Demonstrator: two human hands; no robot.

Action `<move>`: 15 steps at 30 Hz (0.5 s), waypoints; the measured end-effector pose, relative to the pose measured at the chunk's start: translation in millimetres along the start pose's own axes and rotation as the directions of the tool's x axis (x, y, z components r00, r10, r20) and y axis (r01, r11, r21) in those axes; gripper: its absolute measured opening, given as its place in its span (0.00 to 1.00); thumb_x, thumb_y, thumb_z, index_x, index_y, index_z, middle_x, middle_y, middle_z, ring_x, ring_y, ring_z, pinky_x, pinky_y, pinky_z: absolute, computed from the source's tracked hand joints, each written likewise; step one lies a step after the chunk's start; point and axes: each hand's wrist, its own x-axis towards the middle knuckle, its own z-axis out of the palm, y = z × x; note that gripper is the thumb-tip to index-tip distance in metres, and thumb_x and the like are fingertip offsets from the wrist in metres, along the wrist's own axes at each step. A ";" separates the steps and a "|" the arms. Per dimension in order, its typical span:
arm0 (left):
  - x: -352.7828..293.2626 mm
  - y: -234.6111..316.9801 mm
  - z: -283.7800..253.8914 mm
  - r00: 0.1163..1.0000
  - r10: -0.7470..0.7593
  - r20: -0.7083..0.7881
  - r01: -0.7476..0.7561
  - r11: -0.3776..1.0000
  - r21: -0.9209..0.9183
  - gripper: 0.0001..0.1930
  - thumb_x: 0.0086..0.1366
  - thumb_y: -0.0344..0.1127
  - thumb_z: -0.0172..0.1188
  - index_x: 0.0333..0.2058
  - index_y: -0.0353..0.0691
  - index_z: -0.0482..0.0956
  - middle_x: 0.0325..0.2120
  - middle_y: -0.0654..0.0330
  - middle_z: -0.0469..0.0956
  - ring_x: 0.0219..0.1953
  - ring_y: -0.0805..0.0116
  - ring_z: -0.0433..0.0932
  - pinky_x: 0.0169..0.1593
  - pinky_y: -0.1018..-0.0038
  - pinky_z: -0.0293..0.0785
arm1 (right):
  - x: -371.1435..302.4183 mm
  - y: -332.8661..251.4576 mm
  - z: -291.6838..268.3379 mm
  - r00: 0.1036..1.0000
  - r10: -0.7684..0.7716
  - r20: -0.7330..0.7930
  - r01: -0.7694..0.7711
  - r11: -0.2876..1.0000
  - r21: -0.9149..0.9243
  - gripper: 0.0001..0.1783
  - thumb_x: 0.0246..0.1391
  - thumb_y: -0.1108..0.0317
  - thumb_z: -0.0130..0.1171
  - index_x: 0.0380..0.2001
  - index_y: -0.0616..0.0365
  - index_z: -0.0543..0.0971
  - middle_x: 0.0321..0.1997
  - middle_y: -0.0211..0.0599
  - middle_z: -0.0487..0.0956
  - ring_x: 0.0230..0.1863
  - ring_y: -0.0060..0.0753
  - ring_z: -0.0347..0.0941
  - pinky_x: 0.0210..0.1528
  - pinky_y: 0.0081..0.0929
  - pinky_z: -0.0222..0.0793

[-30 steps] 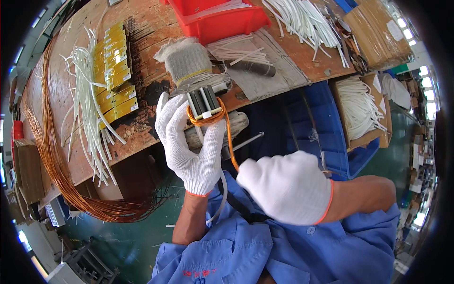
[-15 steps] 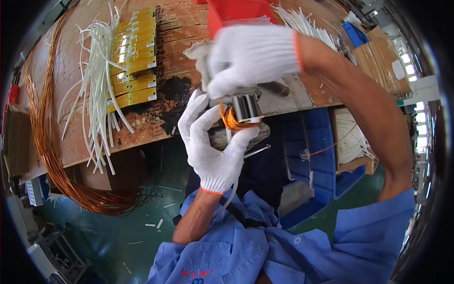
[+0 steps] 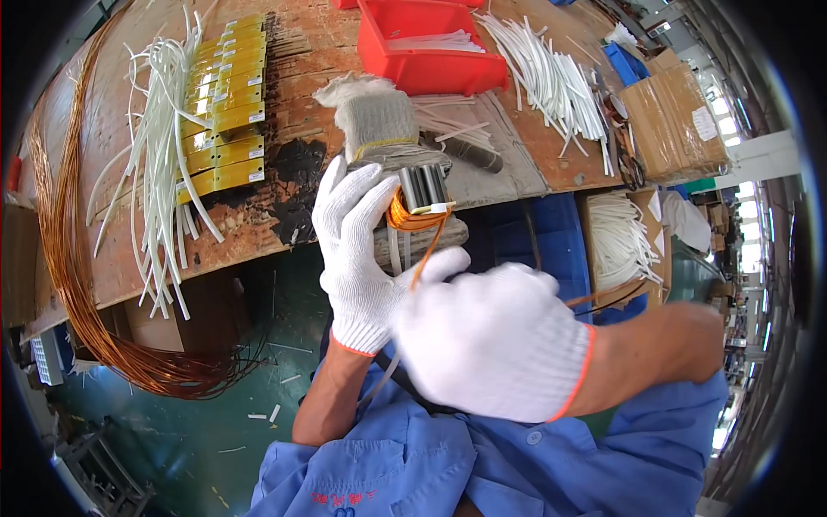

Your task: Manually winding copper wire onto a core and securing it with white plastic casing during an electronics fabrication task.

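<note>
In my white-gloved left hand [image 3: 355,250] is a wire coil [image 3: 415,219], orange-copper turns wound around a core of dark grey rods [image 3: 422,189]. My fingers lie along the coil's left side; the thumb is partly covered by my other hand. A strand of copper wire [image 3: 429,255] runs down from the coil into my right hand [image 3: 495,336], also gloved in white and smeared by motion. That hand is closed, in front of my left wrist, and the wire comes out past it to the right. Behind the coil sits a cloth-wrapped block [image 3: 376,121] with yellow string.
Left on the worn wooden bench [image 3: 289,246] lie white tubes [image 3: 164,129], yellow plates [image 3: 226,103] and a copper wire bundle [image 3: 65,250]. Farther back are a red bin [image 3: 435,73], more white tubes [image 3: 551,86], scissors [image 3: 631,159] and a cardboard box [image 3: 676,121]. A blue crate [image 3: 551,241] stands below.
My right hand has swung from above the far side of the coil down to its near side, drawing the wire along. My left hand still holds the coil; the whole view has shifted slightly.
</note>
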 end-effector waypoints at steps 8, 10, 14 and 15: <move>2.2 17.3 7.0 0.994 -0.075 -0.075 0.090 0.970 0.224 0.33 0.47 0.41 0.90 0.50 0.36 0.86 0.58 0.46 0.80 0.62 0.44 0.80 0.61 0.56 0.79 | 135.0 114.8 27.0 0.918 -0.355 0.177 0.167 0.749 0.641 0.13 0.51 0.59 0.70 0.25 0.59 0.89 0.27 0.46 0.86 0.32 0.46 0.87 0.39 0.43 0.83; 0.2 21.1 4.0 0.985 -0.146 -0.090 0.161 0.967 0.197 0.33 0.48 0.40 0.90 0.51 0.36 0.86 0.57 0.47 0.81 0.64 0.44 0.79 0.64 0.56 0.77 | 134.6 111.3 32.2 0.886 -0.463 -0.002 0.401 0.766 0.502 0.15 0.54 0.59 0.68 0.28 0.61 0.90 0.28 0.50 0.87 0.32 0.53 0.87 0.38 0.43 0.84; 1.9 24.4 2.9 0.995 -0.097 -0.022 0.099 0.988 0.115 0.33 0.48 0.37 0.89 0.53 0.37 0.85 0.58 0.48 0.82 0.67 0.43 0.77 0.68 0.53 0.74 | 85.2 79.2 -16.6 0.932 -0.363 0.003 0.332 0.856 0.395 0.15 0.55 0.59 0.70 0.32 0.63 0.91 0.35 0.49 0.90 0.40 0.53 0.90 0.38 0.49 0.84; 3.2 19.1 8.3 0.999 -0.053 0.007 0.052 0.993 0.102 0.33 0.49 0.37 0.89 0.53 0.37 0.85 0.58 0.48 0.82 0.67 0.42 0.76 0.69 0.52 0.73 | 68.1 64.4 -13.5 0.958 -0.286 0.016 0.267 0.911 0.316 0.16 0.55 0.59 0.70 0.33 0.64 0.91 0.37 0.49 0.91 0.41 0.53 0.90 0.38 0.49 0.84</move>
